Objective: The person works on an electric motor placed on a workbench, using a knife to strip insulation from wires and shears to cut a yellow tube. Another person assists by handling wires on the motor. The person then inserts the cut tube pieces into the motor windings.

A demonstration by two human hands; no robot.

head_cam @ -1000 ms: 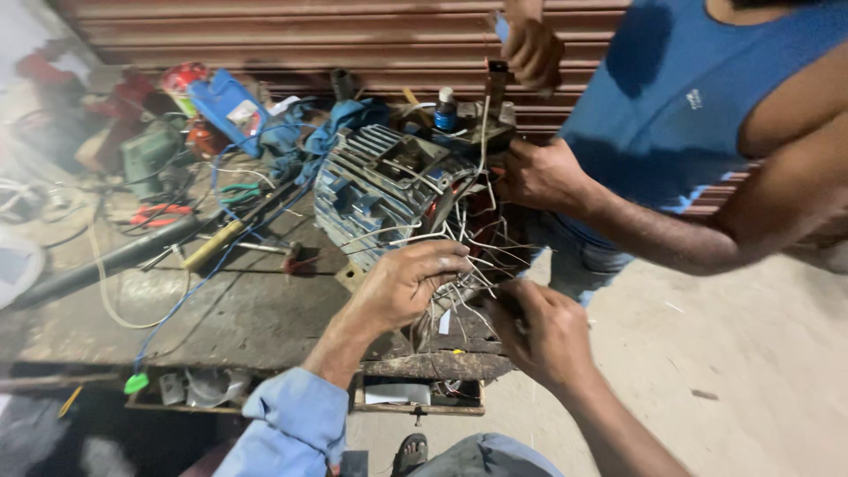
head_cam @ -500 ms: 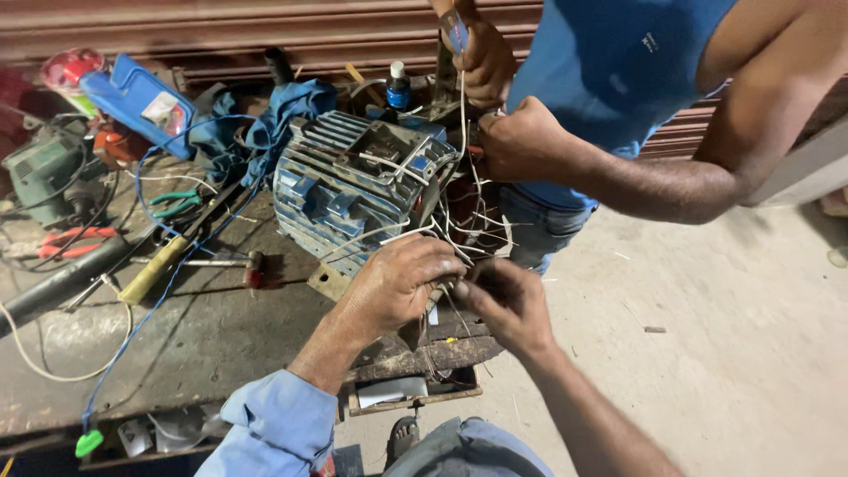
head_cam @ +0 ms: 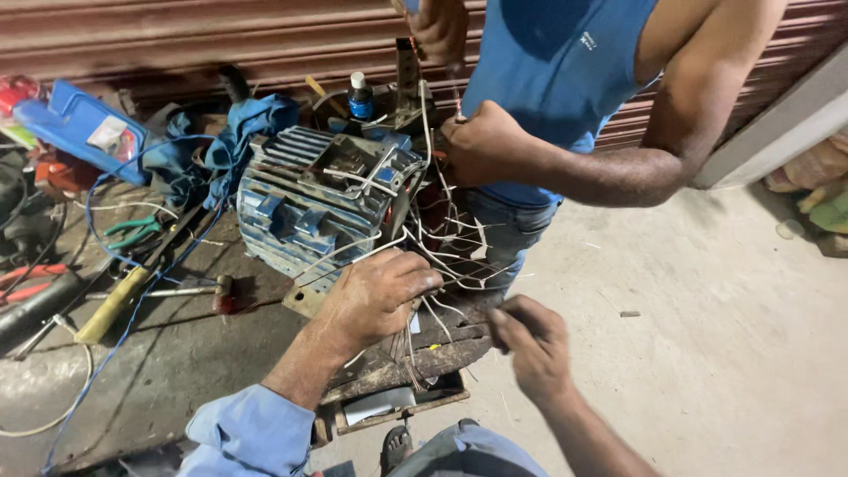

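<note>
Palm-down, left hand (head_cam: 380, 296) fingers curled gripping white wires (head_cam: 424, 256) by motor (head_cam: 318, 208); right hand (head_cam: 534, 344) fisted, pinching wire.

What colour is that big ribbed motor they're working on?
The motor is pale blue-grey, with white wires spilling from its end; the head view shows it best.

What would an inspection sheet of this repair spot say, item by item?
Surface: dark, stained work surface; pale concrete floor beside it.
Job's things: ribbed blue-grey electric motor lying on its side, white leads spilling from its open end.
Clutter: hammer, green-handled pliers, blue cloth, blue case, small bottle.
Hands: left hand rests on the leads; right hand pinches something thin, apart from the motor. A co-worker's hand grips leads higher up.
Cables: thin blue cable, white cable.
Surroundings: reddish roller shutter.
</note>
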